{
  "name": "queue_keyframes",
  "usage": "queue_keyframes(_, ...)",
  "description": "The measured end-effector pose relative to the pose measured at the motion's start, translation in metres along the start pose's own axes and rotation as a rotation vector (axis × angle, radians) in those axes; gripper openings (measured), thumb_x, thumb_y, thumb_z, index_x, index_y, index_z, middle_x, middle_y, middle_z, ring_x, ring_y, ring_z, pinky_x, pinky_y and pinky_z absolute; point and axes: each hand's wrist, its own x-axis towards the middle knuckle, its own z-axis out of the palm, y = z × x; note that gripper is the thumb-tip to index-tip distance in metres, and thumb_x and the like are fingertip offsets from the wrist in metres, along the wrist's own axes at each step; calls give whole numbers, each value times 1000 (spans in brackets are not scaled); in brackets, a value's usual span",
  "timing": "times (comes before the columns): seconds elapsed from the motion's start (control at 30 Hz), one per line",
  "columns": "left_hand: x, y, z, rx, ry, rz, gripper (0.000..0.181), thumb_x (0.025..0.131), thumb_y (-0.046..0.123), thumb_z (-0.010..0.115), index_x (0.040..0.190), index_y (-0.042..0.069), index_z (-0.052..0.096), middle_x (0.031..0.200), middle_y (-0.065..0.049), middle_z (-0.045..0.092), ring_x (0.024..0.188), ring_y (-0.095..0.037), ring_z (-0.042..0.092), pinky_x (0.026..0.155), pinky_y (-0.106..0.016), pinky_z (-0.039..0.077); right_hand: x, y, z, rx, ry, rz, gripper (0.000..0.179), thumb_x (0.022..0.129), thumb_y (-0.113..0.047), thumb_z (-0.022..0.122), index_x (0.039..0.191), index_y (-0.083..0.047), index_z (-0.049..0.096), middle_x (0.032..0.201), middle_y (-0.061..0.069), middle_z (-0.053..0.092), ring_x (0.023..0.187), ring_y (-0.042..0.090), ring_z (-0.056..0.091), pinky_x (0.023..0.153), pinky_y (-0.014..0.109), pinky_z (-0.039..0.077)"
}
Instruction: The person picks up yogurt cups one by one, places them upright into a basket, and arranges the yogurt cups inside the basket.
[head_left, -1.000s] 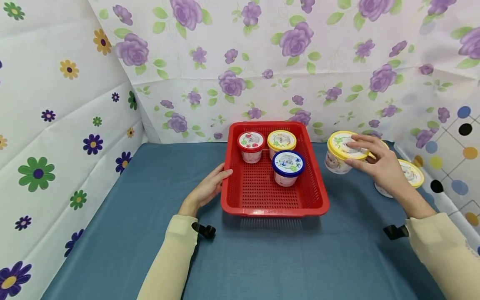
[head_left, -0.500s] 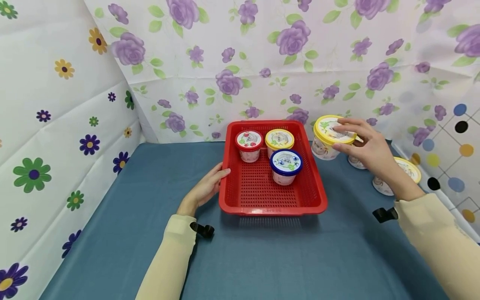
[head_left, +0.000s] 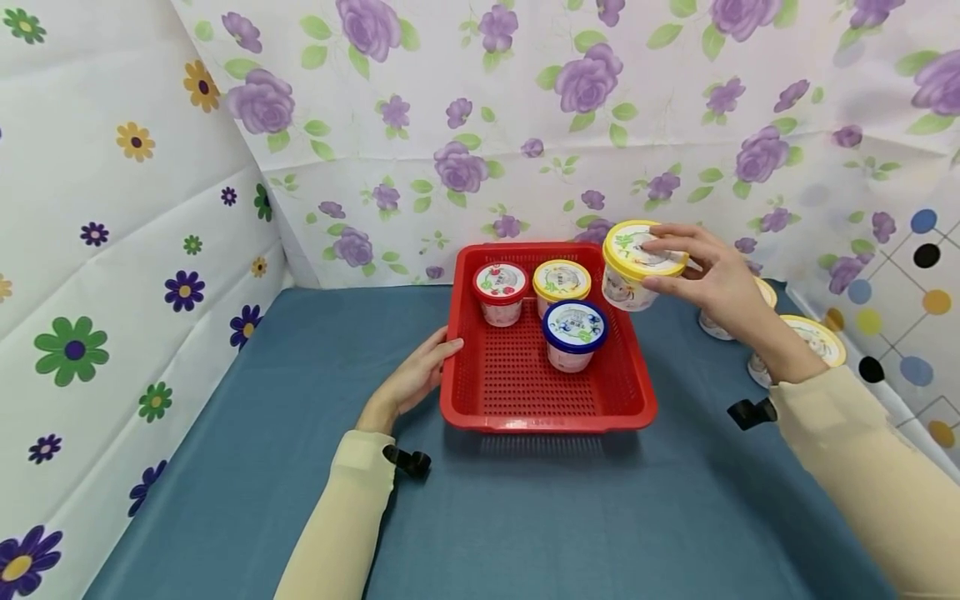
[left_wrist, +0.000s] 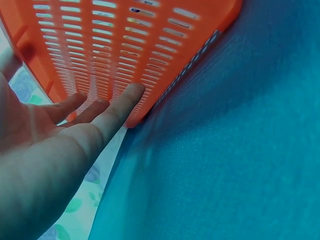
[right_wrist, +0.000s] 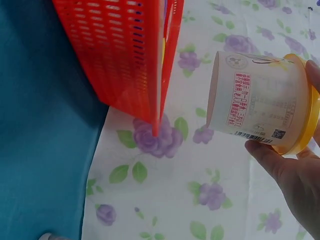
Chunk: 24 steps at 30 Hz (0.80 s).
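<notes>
The cup with the yellow lid (head_left: 636, 268) is up in the air, lid uppermost, at 2 o'clock from the middle of your red basket (head_left: 547, 422). From overhead it overlaps the basket's far right corner, but the right wrist view shows a gap between the two. In that view its base points to 9 o'clock, its lid to 3 o'clock, and printed text and a barcode face you.

Your right hand (head_left: 708, 279) pinches this cup at the lid, fingers lying across the top and thumb at the near edge. At the basket's 9 o'clock side your left hand (head_left: 414, 373) grips the wall, thumb over the rim and fingers stretched along the outside.

Inside the basket you have a red-lidded cup (head_left: 501, 293) toward 10 o'clock, a second yellow-lidded cup (head_left: 562, 282) at 12, and a blue-lidded cup (head_left: 574, 335) just off the centre toward 2. The last two sit close together.

Out at 3 o'clock, past your right hand, two more yellow-topped cups stand on the blue cloth (head_left: 570, 517), both partly hidden by your hand and wrist. At 12 o'clock, behind everything, hangs a white backdrop (head_left: 405, 92) with purple flowers.
</notes>
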Motion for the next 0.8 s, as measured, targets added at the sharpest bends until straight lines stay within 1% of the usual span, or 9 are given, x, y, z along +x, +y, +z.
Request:
queue_keyframes(0.23,1,-1,-1,-7,-13,9,63,111,30,48,165,11,22,159,-24,40,139,-45,49,106,-43,52,14,-9,9,23,-23,2,45,93,-8,79,137,-6,68,153,4,47,136,19,43,98,12,48)
queue_keyframes(0.43,1,-3,-1,-13,-4,3,63,111,31,50,165,12,24,159,-23,41,138,-43,50,105,-42,53,25,-18,18,36,-52,17,45,93,-11,79,137,-6,68,153,3,48,138,22,43,100,14,48)
queue_keyframes(0.6,1,-4,-2,-12,-10,8,64,111,32,49,165,11,23,159,-25,40,138,-45,51,104,-42,53,30,-21,24,10,-68,-3,43,94,-13,79,136,-7,69,153,1,49,139,22,43,101,17,46)
queue_keyframes(0.73,1,-3,-1,-24,-12,8,63,111,31,49,165,11,23,159,-25,40,138,-46,50,102,-40,55,32,-21,28,22,-83,-22,41,95,-12,78,134,-7,69,152,1,49,140,21,43,100,18,46)
queue_keyframes(0.8,0,-2,-1,-30,-10,8,63,111,30,49,165,11,23,159,-24,41,138,-46,50,102,-40,55,33,-21,30,45,-93,-26,40,95,-10,78,134,-6,69,152,2,49,140,22,43,99,19,47)
